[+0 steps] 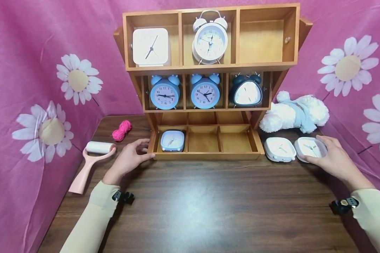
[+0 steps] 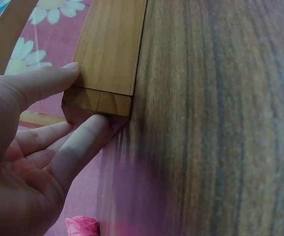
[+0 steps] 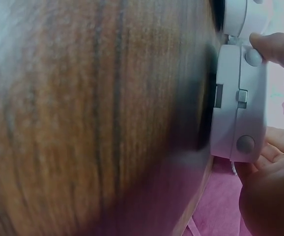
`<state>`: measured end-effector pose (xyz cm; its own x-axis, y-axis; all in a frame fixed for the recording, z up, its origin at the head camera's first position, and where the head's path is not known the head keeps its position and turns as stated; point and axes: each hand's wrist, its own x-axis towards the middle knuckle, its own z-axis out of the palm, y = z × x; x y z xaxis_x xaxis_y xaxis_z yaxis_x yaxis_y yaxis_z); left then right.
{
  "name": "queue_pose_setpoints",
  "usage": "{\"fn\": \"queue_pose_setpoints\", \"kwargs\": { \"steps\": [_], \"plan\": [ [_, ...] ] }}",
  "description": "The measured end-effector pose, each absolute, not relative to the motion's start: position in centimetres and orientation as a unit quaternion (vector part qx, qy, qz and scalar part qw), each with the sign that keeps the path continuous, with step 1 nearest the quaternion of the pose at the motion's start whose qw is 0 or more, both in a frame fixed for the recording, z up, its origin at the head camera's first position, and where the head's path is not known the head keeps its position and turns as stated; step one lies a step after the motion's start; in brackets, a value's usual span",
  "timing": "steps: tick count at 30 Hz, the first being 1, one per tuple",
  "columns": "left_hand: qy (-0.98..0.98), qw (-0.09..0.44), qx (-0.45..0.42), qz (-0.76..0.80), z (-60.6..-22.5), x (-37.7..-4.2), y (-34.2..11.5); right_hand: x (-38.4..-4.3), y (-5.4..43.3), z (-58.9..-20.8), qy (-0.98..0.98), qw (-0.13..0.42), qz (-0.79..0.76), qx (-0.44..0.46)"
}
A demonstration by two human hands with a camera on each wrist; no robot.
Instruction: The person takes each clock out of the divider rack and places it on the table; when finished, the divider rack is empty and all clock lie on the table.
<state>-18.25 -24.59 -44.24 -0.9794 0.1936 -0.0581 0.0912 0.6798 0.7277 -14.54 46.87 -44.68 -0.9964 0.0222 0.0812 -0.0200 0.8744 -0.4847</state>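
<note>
My left hand (image 1: 128, 157) grips the lower left corner of a wooden display shelf (image 1: 209, 156); in the left wrist view the thumb lies on one face and the fingers on the corner's end (image 2: 98, 101). At the right, my right hand (image 1: 339, 161) holds a small white alarm clock (image 1: 309, 147) between thumb and fingers. The right wrist view shows this clock's buttoned side (image 3: 250, 108), low over or on the table. A second white alarm clock (image 1: 280, 148) lies face up just left of it. A pale blue clock (image 1: 172, 141) sits in the shelf's bottom left compartment.
Higher shelf tiers hold a square white clock (image 1: 151, 45), a white twin-bell clock (image 1: 210, 42), two blue twin-bell clocks (image 1: 165, 93) and a dark one (image 1: 247, 92). A white plush toy (image 1: 292, 112) lies behind at right. Pink yarn (image 1: 121, 130) and a lint roller (image 1: 92, 158) lie left.
</note>
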Motion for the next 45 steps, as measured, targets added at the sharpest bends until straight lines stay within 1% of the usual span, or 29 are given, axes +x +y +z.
{"fn": "queue_pose_setpoints", "kwargs": {
  "steps": [20, 31, 45],
  "plan": [
    [0.912, 0.069, 0.077, 0.396, -44.4, -18.1, -24.5, -13.8, 47.0, -44.9, -0.964, 0.053, 0.26, -0.012],
    [0.914, 0.069, 0.077, 0.392, -44.3, -17.9, -24.5, -13.8, 46.5, -44.8, -0.962, 0.06, 0.268, 0.001],
    [0.916, 0.065, 0.081, 0.387, -44.1, -18.2, -24.6, -13.2, 43.9, -42.9, -0.956, 0.085, 0.282, 0.008]
  ]
}}
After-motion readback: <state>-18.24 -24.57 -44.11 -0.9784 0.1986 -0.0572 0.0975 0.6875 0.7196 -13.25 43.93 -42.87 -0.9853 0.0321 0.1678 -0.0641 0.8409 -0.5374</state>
